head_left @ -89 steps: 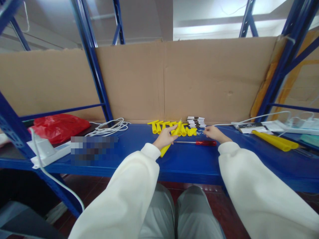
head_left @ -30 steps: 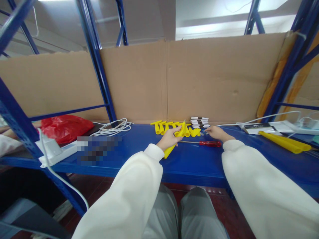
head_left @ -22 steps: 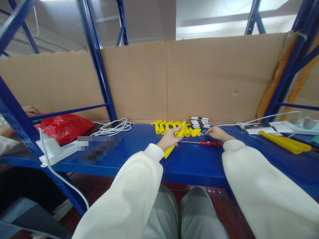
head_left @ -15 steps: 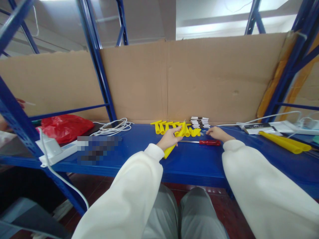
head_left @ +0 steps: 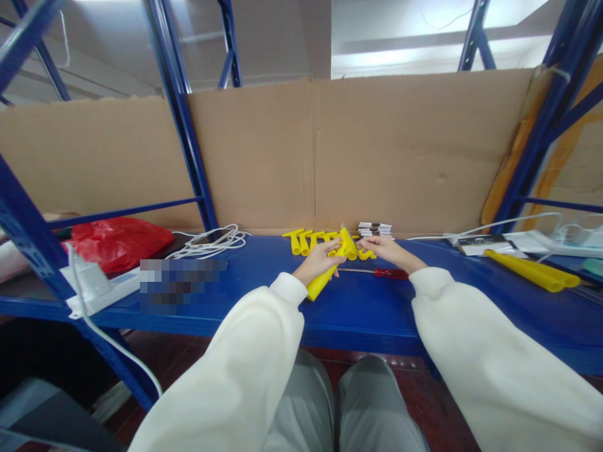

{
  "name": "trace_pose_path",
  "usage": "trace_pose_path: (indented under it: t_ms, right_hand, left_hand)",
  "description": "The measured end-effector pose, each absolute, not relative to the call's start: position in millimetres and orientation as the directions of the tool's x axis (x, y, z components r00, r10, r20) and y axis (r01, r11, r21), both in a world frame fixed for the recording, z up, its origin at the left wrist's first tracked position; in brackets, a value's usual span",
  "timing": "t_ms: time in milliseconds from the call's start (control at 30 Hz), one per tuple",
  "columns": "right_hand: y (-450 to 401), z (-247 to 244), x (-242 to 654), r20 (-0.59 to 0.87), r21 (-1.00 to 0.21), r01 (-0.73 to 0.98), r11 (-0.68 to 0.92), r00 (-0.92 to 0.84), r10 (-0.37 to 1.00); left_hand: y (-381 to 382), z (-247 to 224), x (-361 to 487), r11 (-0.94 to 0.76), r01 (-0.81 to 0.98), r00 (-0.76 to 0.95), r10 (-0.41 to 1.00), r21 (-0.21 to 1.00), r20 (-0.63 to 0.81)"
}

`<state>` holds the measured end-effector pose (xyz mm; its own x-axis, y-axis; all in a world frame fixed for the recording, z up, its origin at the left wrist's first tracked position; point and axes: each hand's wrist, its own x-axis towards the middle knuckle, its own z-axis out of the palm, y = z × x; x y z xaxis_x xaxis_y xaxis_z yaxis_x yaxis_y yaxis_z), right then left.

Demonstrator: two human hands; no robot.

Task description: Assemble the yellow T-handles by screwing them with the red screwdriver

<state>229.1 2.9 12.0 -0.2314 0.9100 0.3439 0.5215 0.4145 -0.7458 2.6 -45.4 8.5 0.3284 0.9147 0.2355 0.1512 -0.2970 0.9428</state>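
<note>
My left hand [head_left: 319,260] is closed around a yellow plastic scraper [head_left: 321,285], its hollow handle pointing down toward me and its wide head up. Close to the right side of that head, my right hand [head_left: 384,247] has its fingers pinched together. Whatever they hold is too small to make out. A red-handled screwdriver [head_left: 391,274] lies on the blue shelf just below my hands. Behind them stands a row of similar yellow scraper handles [head_left: 295,243]. Small yellow pieces [head_left: 366,255] lie partly hidden below my right fingers.
A stack of white-and-black packets [head_left: 375,228] is by the cardboard wall [head_left: 259,163]. Two long yellow tubes [head_left: 532,270] and a power strip [head_left: 565,242] lie right. White cable [head_left: 217,242], a red bag [head_left: 122,242] and a plugged power strip [head_left: 113,289] are left.
My right hand has moved left from the shelf beside the small parts up to the scraper's head. The left hand still grips the scraper, nearly in place.
</note>
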Motion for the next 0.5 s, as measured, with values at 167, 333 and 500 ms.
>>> trace_pose_path:
  t_ms: [167, 333, 500]
  right_hand:
    - [1, 11, 229, 0.279, -0.886, 0.351, 0.304, -0.121, 0.953]
    - [1, 16, 242, 0.231, -0.969, 0.084, 0.232, -0.018, 0.973]
    - [7, 19, 276, 0.123, -0.991, -0.040, 0.127, 0.074, 0.990]
  left_hand:
    - [-39, 16, 10, -0.153, -0.009, 0.316, 0.937, 0.988, 0.148]
    - [-28, 29, 45, -0.059, -0.239, 0.376, 0.914, 0.969, 0.149]
    - [-12, 29, 95, 0.099, -0.301, 0.412, 0.911, 0.948, 0.035]
